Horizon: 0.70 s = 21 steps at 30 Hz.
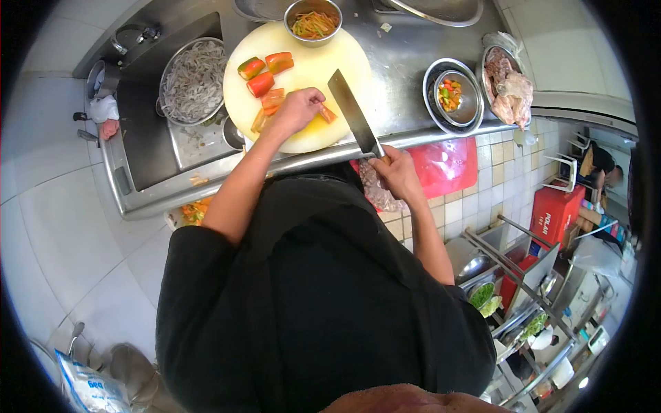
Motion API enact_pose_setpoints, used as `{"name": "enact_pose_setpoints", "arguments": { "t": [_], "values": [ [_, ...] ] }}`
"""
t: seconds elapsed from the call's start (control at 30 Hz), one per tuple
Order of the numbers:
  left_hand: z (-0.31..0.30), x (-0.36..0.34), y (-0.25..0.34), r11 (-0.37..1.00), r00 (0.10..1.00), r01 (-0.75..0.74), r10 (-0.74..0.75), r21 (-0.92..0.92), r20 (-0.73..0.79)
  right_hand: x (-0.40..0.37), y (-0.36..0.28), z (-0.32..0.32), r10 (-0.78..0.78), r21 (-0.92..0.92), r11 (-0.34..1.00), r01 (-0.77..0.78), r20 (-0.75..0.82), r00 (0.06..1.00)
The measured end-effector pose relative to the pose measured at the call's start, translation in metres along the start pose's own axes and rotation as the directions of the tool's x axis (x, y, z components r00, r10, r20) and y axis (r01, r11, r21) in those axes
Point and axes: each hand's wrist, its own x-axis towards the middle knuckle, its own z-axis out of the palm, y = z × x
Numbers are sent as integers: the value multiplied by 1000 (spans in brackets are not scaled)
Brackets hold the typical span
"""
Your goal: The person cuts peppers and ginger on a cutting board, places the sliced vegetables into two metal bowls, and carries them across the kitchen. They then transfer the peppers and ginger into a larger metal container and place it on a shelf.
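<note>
knife (354,111) | broad blade, angled over board (313,67) | red pepper pieces (261,84) | cut, lying on board

Both forearms (242,180) extend forward, the left hand (300,112) bent palm-down, the right hand (399,173) curled tight.

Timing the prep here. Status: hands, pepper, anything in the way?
Right hand gripping knife. Left hand at pepper piece on cutting board. More pepper chunks beyond. Bowl at far edge, clear of knife.
</note>
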Motion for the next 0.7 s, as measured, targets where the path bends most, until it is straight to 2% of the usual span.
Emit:
{"name": "enact_pose_setpoints", "arguments": {
  "t": [0.03,0.07,0.17,0.27,0.37,0.4,0.5,0.6,0.7],
  "values": [
    [10,2,2,999,1000,-31,31,14,-3,-1,0,-2,-15,-17,1000,15,-10,1000],
    [18,-1,2,969,980,-143,168,203,-111,-2,2,-4,12,-37,999,-12,8,1000],
    [28,-25,14,977,929,-151,192,151,-318,-16,-14,-1,58,-21,998,-58,-2,998],
    [29,-39,5,891,861,-387,441,237,-253,-24,-15,4,27,-83,996,-27,-7,1000],
    [34,-33,-6,823,811,-489,551,287,-198,-25,-16,8,29,-80,996,-28,5,1000],
    [36,-32,-6,822,808,-493,554,284,-201,-26,-18,8,42,-70,997,-41,15,999],
    [40,-32,-6,824,803,-498,556,271,-214,-19,-27,5,144,-258,958,-128,44,989],
    [39,-34,-5,828,805,-495,551,265,-219,-23,-45,9,166,-232,958,-168,-28,986],
    [43,-31,-6,820,798,-494,559,288,-224,-32,-45,9,152,-298,941,-161,-51,987]
  ]
}}
